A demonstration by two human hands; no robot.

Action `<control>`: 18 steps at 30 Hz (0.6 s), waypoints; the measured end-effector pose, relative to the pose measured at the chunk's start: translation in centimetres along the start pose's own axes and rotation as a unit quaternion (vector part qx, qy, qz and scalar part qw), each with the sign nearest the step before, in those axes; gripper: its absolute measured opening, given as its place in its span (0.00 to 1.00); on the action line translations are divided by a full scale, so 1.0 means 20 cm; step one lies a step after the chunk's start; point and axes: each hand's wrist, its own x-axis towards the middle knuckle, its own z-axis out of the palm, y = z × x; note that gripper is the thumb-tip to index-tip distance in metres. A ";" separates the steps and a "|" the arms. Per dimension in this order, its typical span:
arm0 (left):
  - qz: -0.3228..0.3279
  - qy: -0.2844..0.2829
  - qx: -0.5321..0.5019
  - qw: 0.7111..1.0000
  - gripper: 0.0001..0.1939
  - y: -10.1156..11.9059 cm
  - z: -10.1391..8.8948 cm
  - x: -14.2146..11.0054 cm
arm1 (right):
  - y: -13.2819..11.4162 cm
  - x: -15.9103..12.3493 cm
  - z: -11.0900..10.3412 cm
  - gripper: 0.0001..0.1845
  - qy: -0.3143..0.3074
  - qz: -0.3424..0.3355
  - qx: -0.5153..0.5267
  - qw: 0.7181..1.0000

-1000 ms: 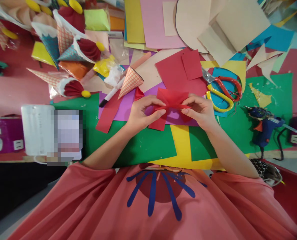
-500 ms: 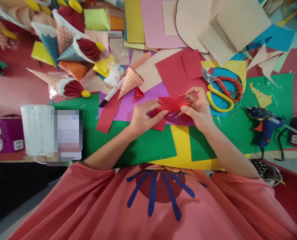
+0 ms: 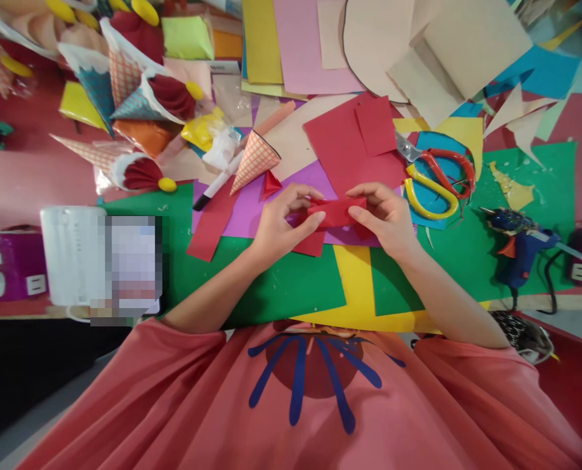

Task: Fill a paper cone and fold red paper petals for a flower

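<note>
Between my two hands is a small folded strip of red paper [image 3: 337,213], held level above the purple sheet. My left hand [image 3: 291,219] pinches its left end, thumb in front and fingers behind. At the other end my right hand [image 3: 383,212] grips it the same way. Beneath lies a red paper strip [image 3: 311,245], partly covered by my left hand. Just beyond my hands are a large red sheet [image 3: 339,140], a small folded red piece [image 3: 270,185] and a checkered paper cone [image 3: 255,160].
Scissors [image 3: 435,173] with red and yellow handles lie to the right. A blue glue gun [image 3: 518,254] rests farther right, its cord hanging down. Finished paper ice cream cones [image 3: 158,98] crowd the back left. A white box [image 3: 72,254] stands left. A black-capped marker [image 3: 217,185] lies near the cone.
The red paper, creased and tilted before, is now a flat level strip. My right hand's fingers have moved behind it, and both thumbs press its front.
</note>
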 end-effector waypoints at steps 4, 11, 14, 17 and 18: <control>-0.010 0.015 -0.028 0.999 0.14 -0.02 0.01 0.00 | 0.00 0.00 0.00 0.16 0.002 0.004 0.003 1.000; -0.025 0.009 0.005 1.000 0.12 0.01 0.00 0.01 | -0.01 -0.01 0.01 0.14 0.008 0.012 -0.005 1.000; -0.025 0.023 0.013 0.999 0.11 0.01 0.00 0.02 | -0.01 -0.01 0.01 0.13 0.013 0.023 -0.009 1.000; -0.023 0.032 0.016 0.999 0.08 0.00 0.00 0.02 | -0.01 0.00 0.01 0.11 0.020 0.027 -0.001 0.999; -0.022 0.034 0.015 0.999 0.08 0.00 0.00 0.02 | -0.01 0.00 0.01 0.10 0.020 0.027 0.002 0.999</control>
